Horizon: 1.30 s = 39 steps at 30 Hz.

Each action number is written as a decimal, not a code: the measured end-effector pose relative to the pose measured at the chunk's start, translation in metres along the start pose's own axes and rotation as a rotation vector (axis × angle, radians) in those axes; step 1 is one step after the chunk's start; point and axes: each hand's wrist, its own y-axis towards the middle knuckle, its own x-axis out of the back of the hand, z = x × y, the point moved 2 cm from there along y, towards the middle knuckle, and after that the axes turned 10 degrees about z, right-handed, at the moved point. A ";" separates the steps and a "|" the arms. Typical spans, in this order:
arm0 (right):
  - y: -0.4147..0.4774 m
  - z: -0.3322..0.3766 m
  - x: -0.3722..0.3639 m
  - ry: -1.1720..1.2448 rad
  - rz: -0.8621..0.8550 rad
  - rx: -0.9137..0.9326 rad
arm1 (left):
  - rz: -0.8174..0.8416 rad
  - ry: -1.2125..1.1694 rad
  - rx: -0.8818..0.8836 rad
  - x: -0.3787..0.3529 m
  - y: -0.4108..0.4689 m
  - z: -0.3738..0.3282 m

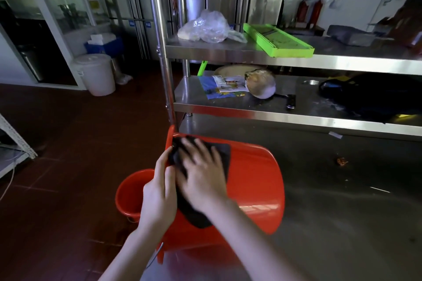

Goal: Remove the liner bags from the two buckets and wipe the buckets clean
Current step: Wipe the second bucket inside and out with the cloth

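Note:
A red bucket (255, 187) lies on its side on the steel table (342, 212), its mouth facing left over the table edge. A dark cloth (223, 155) is spread over the bucket's outer wall near the rim. My right hand (201, 173) presses flat on the cloth with fingers spread, blurred by motion. My left hand (157, 196) grips the bucket's rim, thumb over the edge beside the cloth. A second red bucket (130, 191) stands upright on the floor below, left of the table.
Steel shelves (251, 52) rise behind the table, holding a clear plastic bag (207, 27), a green slicer (276, 40), papers, a pan and a knife. A white lidded bucket (96, 73) stands on the brown tiled floor at the far left. A food scrap (341, 162) lies on the table.

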 end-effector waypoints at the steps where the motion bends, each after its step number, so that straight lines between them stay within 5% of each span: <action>1: -0.003 0.008 -0.003 0.010 -0.005 0.057 | 0.000 -0.020 0.002 0.001 0.000 0.001; 5: -0.019 -0.038 0.006 -0.013 -0.080 0.011 | -0.014 -0.057 -0.010 0.002 -0.014 0.002; 10: -0.019 -0.147 0.040 0.101 0.093 -0.569 | -0.006 -0.046 -0.023 -0.001 -0.038 0.011; 12: -0.006 -0.153 0.044 0.155 0.186 -0.657 | 0.002 -0.046 -0.042 -0.002 -0.044 0.014; 20: -0.011 0.013 0.005 0.007 -0.068 0.034 | 0.047 -0.098 -0.016 0.002 -0.047 0.015; 26: -0.066 0.012 -0.020 -0.059 -0.159 0.174 | 0.059 -0.293 0.227 0.019 0.037 -0.001; 29: -0.074 0.002 -0.021 -0.042 -0.177 0.200 | 0.110 -0.131 0.313 0.004 0.065 -0.017; 32: -0.068 -0.035 -0.007 -0.030 -0.165 0.065 | 0.058 -0.018 0.216 -0.004 0.047 -0.030; 37: -0.050 -0.139 0.036 0.075 -0.047 -0.562 | 0.041 -0.086 0.070 0.003 -0.003 -0.015; 39: -0.038 -0.154 0.043 0.175 0.048 -0.675 | 0.025 -0.089 0.046 -0.001 -0.016 -0.012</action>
